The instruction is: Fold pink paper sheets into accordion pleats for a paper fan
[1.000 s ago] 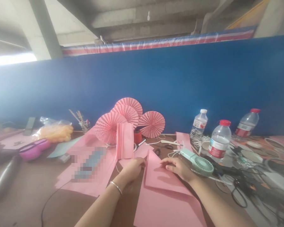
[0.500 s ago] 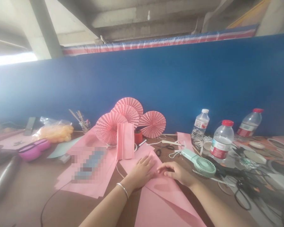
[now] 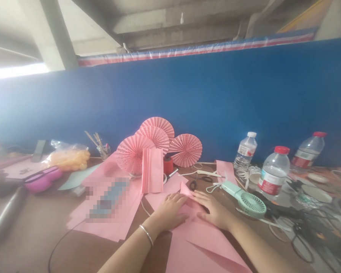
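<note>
A large sheet of pink paper (image 3: 199, 248) lies in front of me, with a fold running across it. My left hand (image 3: 170, 209) rests on the paper's left side, fingers stretched out, a ring on one finger and a silver bangle at the wrist. Against the right side lies my right hand (image 3: 213, 208), fingers also extended and thumb apart. Between the fingertips a folded corner of the paper sticks up. Just beyond stands a pleated pink paper stack (image 3: 152, 170), with several round pink paper fans (image 3: 185, 150) behind it.
Pink sheets (image 3: 113, 231) lie to the left under a blurred-out object. At the right are a mint handheld fan (image 3: 251, 203), water bottles (image 3: 273, 174) and tangled cables. Scissors (image 3: 193, 185) lie ahead. A bag of yellow items (image 3: 69, 159) and purple cups (image 3: 38, 183) sit far left.
My right hand has reached forward onto the paper, its curled fingers now straighter. My left hand's thumb has spread out, and the corner between the hands now stands up. The view has shifted slightly.
</note>
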Motion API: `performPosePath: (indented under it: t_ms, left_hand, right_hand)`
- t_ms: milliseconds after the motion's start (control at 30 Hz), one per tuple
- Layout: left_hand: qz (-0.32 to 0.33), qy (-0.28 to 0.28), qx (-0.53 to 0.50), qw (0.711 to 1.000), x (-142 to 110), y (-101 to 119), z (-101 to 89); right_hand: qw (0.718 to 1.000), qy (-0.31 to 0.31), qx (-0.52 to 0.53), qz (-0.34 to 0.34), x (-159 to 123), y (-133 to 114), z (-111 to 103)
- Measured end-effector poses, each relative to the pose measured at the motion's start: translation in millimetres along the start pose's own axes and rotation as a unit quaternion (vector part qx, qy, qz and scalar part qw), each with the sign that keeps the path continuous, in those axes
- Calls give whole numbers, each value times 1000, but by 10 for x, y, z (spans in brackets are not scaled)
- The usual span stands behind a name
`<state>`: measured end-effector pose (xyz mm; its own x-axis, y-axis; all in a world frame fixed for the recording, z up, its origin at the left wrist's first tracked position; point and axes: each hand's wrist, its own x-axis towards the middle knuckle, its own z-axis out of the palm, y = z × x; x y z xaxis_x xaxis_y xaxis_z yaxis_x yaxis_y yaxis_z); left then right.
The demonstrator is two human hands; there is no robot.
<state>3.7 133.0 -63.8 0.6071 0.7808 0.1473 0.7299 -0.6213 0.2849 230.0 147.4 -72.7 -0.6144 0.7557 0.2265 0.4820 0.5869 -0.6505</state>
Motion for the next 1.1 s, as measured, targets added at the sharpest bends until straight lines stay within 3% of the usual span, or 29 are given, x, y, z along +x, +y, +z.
performPosePath:
  t_ms: [267, 500, 667, 800, 967, 1100]
  left_hand:
    - [-37, 53, -3, 998, 100, -137, 109]
    - [-16, 16, 27, 999, 395, -213, 124]
    - [-1, 30, 33, 999, 436, -154, 169]
    - [4, 34, 54, 998, 394, -92, 199]
    - [-5, 37, 66, 997, 414, -85, 204]
    - [-14, 30, 61, 998, 437, -108, 169]
  right_hand:
    - [1000, -20, -19, -11, 16, -4, 3]
    - [1000, -20, 14, -8, 20, 11, -61]
    - [998, 20, 61, 1, 33, 42, -75]
    - [994, 71, 60, 48, 88, 35, -14]
    - [996, 8, -47, 78, 132, -19, -11]
    - [992, -50, -68, 98, 127, -55, -106]
